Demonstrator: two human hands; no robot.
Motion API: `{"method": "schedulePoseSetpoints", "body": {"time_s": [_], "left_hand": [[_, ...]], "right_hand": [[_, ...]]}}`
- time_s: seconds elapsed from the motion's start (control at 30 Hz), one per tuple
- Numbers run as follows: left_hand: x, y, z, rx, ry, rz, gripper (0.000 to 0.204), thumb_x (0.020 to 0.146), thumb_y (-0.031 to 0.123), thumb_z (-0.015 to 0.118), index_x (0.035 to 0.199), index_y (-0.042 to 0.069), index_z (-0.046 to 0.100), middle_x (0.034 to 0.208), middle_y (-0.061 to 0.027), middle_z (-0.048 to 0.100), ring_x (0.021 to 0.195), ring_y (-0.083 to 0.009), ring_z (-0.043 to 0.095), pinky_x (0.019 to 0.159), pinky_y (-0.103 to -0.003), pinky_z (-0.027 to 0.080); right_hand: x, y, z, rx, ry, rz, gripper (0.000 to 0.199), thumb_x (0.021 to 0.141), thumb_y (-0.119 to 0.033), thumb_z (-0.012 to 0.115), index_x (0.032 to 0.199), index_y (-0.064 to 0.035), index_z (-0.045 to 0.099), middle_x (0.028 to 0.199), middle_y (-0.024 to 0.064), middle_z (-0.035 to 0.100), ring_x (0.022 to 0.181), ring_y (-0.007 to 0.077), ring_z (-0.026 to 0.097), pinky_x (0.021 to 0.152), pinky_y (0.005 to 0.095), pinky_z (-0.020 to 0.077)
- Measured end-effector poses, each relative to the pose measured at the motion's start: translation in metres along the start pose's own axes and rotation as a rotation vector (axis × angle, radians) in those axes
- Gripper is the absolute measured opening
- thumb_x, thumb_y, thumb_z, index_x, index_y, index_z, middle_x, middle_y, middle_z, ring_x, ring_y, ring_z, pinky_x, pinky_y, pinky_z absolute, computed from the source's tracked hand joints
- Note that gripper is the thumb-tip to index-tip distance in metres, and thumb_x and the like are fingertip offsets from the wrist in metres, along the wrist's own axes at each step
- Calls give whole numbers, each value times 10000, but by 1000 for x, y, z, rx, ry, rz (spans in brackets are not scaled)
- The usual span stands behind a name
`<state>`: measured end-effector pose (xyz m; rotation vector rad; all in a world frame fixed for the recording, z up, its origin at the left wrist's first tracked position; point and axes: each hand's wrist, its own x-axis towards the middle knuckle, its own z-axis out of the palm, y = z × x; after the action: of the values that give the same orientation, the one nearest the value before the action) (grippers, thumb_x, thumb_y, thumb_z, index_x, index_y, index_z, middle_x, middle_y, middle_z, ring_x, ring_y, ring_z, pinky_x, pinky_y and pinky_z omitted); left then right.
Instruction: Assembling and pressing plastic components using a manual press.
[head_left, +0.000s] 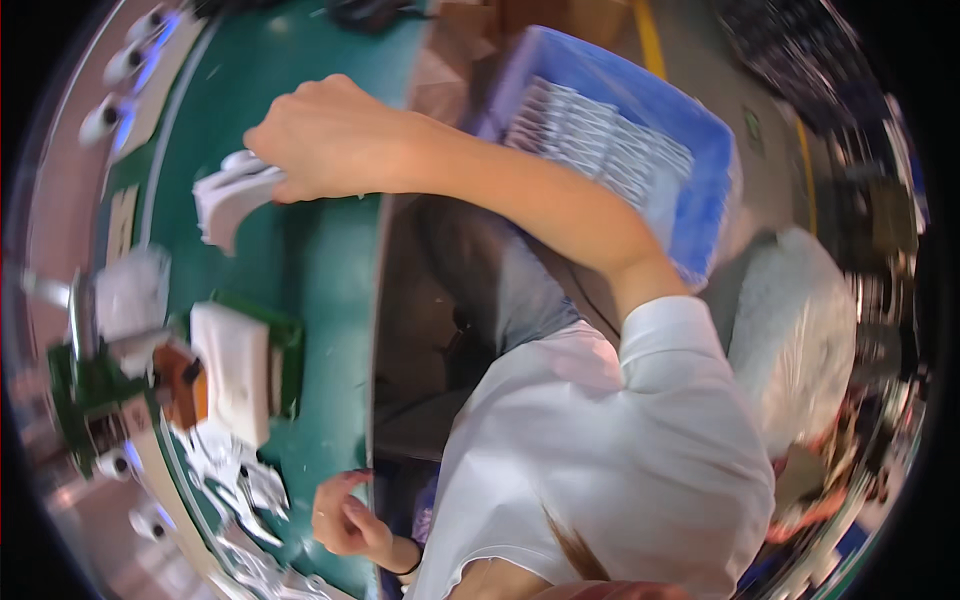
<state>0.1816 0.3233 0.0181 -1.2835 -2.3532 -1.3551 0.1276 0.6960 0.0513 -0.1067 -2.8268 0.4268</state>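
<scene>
My right hand (325,140) is closed on a curved white plastic part (235,200), held above the green table. The fingers hide the part's gripped end. My left hand (345,515) is at the table edge near the bottom of the view, fingers loosely bent and apart, with nothing visible in it. Between the hands, a white block-like piece (232,370) rests against a green fixture (287,365) next to an orange-brown part (180,385). Several loose white and metallic pieces (240,485) lie left of my left hand.
A blue bin (705,170) holding rows of white parts stands beyond my right forearm. A green-based device with a metal post (80,370) stands at the far left. Behind my body is a bulky plastic-wrapped bundle (795,330). The green table (335,300) ends beside my legs.
</scene>
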Motion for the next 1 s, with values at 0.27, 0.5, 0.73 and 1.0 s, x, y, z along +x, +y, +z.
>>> {"method": "schedulePoseSetpoints", "body": {"time_s": [0.27,0.5,0.73,1.0], "left_hand": [[46,-6,80,90,29,-215,300,972,158,537,1155,-70,604,1097,-172,647,1013,-281,616,902,-392,480],[75,17,121,685,-291,121,425,886,147,645,1280,2,583,1303,-178,556,1196,-364,511,1009,-486,390],[75,16,136,725,-236,75,359,930,113,595,1275,13,594,1308,-166,556,1204,-335,517,995,-466,412],[77,18,148,726,-174,56,317,944,106,575,1236,-11,612,1287,-168,569,1169,-326,542,978,-446,418]], "right_hand": [[-205,134,-44,319,568,558,496,750,-334,771,1178,-102,678,1037,137,720,878,264,705,807,338,532],[-477,303,37,-330,228,1244,570,735,-404,764,1190,-80,647,991,161,718,940,336,682,795,424,528],[-526,370,144,-467,-246,1275,283,750,-208,726,996,-75,684,875,144,722,862,309,701,747,445,546],[-526,394,161,-723,-352,1152,154,779,-93,663,930,-98,692,849,85,726,865,238,701,726,413,528]]}}
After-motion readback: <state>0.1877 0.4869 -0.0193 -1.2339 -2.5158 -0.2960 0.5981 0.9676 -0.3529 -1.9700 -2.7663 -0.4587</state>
